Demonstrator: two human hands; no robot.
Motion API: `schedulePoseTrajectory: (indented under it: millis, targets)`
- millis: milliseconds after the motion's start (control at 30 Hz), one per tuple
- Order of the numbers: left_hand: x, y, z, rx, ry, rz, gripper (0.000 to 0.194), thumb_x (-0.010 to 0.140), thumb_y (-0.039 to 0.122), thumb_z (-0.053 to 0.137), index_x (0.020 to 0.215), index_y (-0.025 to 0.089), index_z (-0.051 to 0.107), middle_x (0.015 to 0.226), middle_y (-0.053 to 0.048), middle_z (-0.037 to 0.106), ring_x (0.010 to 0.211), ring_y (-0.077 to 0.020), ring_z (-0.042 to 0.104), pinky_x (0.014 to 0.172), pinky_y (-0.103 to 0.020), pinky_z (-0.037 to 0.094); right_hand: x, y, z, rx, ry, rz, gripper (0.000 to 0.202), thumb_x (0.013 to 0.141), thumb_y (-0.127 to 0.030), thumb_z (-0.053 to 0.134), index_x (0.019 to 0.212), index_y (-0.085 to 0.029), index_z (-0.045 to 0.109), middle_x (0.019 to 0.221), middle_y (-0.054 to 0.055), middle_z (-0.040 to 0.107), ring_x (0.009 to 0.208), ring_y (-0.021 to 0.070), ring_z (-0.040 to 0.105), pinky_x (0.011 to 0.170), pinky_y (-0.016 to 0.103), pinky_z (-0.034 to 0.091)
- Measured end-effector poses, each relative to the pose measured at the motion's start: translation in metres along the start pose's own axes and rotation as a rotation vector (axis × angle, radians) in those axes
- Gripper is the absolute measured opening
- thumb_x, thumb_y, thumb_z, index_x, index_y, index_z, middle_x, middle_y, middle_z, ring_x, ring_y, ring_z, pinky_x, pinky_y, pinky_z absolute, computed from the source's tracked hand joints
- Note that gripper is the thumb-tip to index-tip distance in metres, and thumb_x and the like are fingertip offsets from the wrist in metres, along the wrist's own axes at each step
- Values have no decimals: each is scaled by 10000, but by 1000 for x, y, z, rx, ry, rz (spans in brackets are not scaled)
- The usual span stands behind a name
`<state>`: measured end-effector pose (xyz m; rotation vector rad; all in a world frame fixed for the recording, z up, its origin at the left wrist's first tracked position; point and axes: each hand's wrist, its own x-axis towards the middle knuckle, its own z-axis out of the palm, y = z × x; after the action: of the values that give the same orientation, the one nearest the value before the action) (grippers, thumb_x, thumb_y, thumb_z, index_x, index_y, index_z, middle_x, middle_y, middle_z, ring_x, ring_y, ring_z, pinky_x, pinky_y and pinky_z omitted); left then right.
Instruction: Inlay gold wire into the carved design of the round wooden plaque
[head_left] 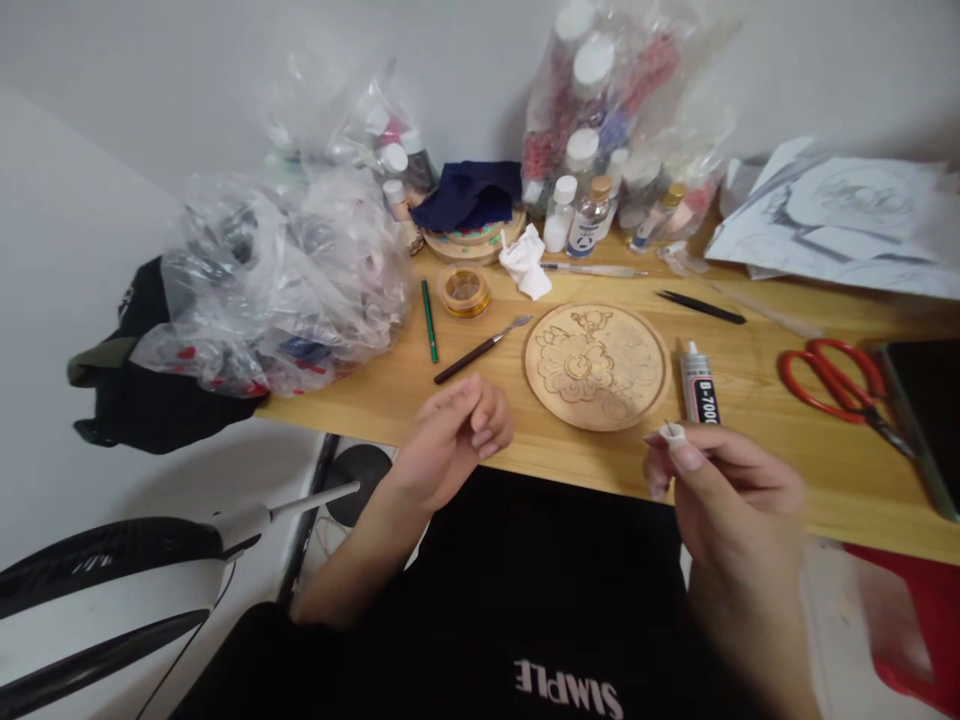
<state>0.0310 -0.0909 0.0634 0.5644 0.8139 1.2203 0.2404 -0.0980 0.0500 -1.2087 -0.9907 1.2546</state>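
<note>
My right hand pinches a small white piece between thumb and forefinger, with a thin dark tip sticking out of it. The hand is just below the glue tube. Near the table's front edge, my left hand is closed, its fingers curled together; anything inside is hidden. Between and beyond the hands lies a round wooden disc with a flower pattern outlined in thin lines on its left part. A dark-handled tool with a metal blade rests left of the disc, apart from my left hand.
Behind the disc are crumpled tissue, a clear pen and bottles. Black tweezers and red scissors lie right. A wire spool, green stick and plastic bags are left; papers stand back right.
</note>
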Motion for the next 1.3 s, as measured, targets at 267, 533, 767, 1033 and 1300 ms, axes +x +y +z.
schedulePoseTrajectory:
  millis: [267,533,767,1033,1300]
  targets:
    - [0,-3,7,-38,-28,-37,332,882,344,668,651,117,601,569,18,490,517,-70,464,537,-208,330,-2,0,2,-1,6,37,72,809,-288,755,779,-224,741,569,-39,586,518,64,521,499,178,436]
    - [1,-6,11,33,-83,28,498,853,392,694,538,142,400,546,43,359,511,-53,370,521,-212,254,-4,-2,2,2,36,67,86,793,-289,766,764,-214,735,567,-36,579,532,72,524,492,180,437]
    - [1,-2,19,-74,-38,-96,357,888,319,636,656,155,421,642,36,377,564,-67,409,572,-205,324,-2,3,-1,10,34,54,67,779,-286,774,751,-232,748,569,-22,575,510,98,518,463,228,437]
    - [0,-4,26,-47,-96,-86,313,938,306,560,684,139,490,615,32,375,551,-67,376,551,-194,298,-2,0,-2,23,26,59,45,795,-267,758,758,-244,750,561,-23,581,504,95,518,471,227,428]
    - [1,-7,34,-64,-98,-89,294,927,262,584,678,126,508,621,36,363,556,-58,377,546,-180,286,-7,7,-7,-59,22,-47,59,814,-285,749,818,-226,750,605,-29,613,535,87,535,507,213,453]
